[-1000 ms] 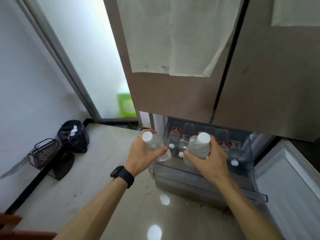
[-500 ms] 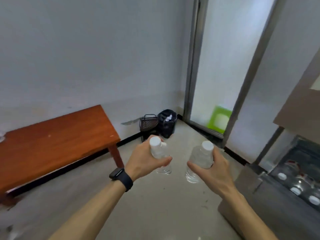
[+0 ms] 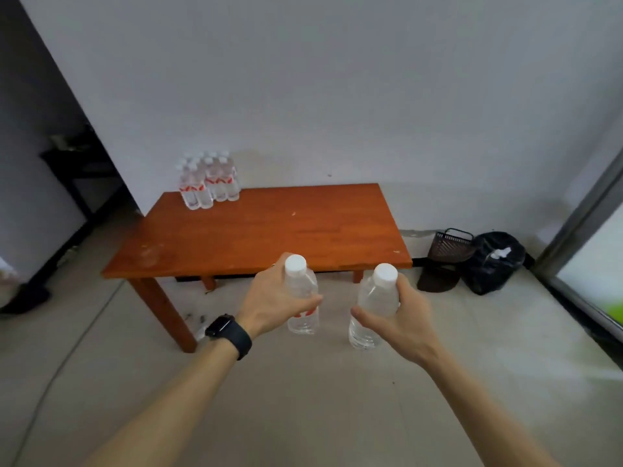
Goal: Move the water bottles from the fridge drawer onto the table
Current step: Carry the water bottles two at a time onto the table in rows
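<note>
My left hand (image 3: pixel 274 303) grips a clear water bottle (image 3: pixel 301 298) with a white cap and a red label, held upright. My right hand (image 3: pixel 401 313) holds a second clear water bottle (image 3: pixel 372 303), white-capped and tilted slightly. Both bottles hang over the floor just short of the near edge of the low orange-brown wooden table (image 3: pixel 256 230). Several water bottles (image 3: pixel 209 180) with red labels stand grouped at the table's far left corner against the wall. The fridge drawer is out of view.
A black mesh basket (image 3: pixel 450 244) and a black bag (image 3: pixel 495 261) sit on the floor right of the table. A sliding door frame (image 3: pixel 580 217) runs along the right. A dark doorway with a black stand (image 3: pixel 70 163) opens at the left.
The view has swung left from the fridge to face the table squarely. Both hands still carry their bottles and are now close to the table's near edge.
</note>
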A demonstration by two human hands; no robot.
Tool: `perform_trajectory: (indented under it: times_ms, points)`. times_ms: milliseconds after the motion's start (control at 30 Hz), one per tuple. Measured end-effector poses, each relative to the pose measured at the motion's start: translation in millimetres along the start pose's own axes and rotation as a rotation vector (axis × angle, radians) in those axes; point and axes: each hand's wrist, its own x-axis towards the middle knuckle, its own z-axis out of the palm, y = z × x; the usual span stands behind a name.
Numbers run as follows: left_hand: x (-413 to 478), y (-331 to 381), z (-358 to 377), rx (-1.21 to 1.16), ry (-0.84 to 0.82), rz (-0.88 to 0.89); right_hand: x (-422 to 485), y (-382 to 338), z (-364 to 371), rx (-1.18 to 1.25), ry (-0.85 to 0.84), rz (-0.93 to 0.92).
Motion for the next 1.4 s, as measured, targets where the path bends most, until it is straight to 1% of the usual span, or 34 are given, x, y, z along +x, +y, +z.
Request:
perform_trajectory:
  times_ms: [167, 467, 633, 800, 867, 1000, 1100, 1300, 1400]
  points:
    - [45.0, -52.7, -39.4, 0.049, 0.04, -0.088, 68.2, -11.5, 69.1, -0.025, -0.121, -0.033]
    - [171.5, -136.5, -90.2, 0.143, 0.093, -0.23, 229.0, -18.7, 172.6, 0.025, -0.286, 0.009]
    - [228.4, -182.9, -110.2, 0.009, 0.179, -0.281, 303.0, -24.2, 219.9, 0.008, -0.378, 0.038]
    - [280.7, -234.5, -129.6, 0.002, 0.196, -0.308, 363.1, -25.9, 266.2, -0.009, -0.44, 0.067]
    - [303.5, -256.1, -137.2, 0.009, 0.178, -0.312, 385.8, -25.1, 288.7, -0.029, -0.455, 0.075]
    - [357.1, -309.4, -151.0, 0.04, 0.088, -0.28, 433.0, -21.7, 340.6, -0.052, -0.483, 0.127]
    - [405.2, -356.3, -163.0, 0.113, 0.039, -0.256, 472.6, -22.7, 385.8, -0.071, -0.475, 0.183]
    - [499.0, -429.6, -198.5, 0.113, -0.077, -0.216, 546.9, -35.7, 465.4, -0.13, -0.439, 0.256]
    - [541.8, -455.2, -220.8, 0.248, -0.109, -0.165, 574.6, -37.0, 496.2, -0.148, -0.393, 0.299]
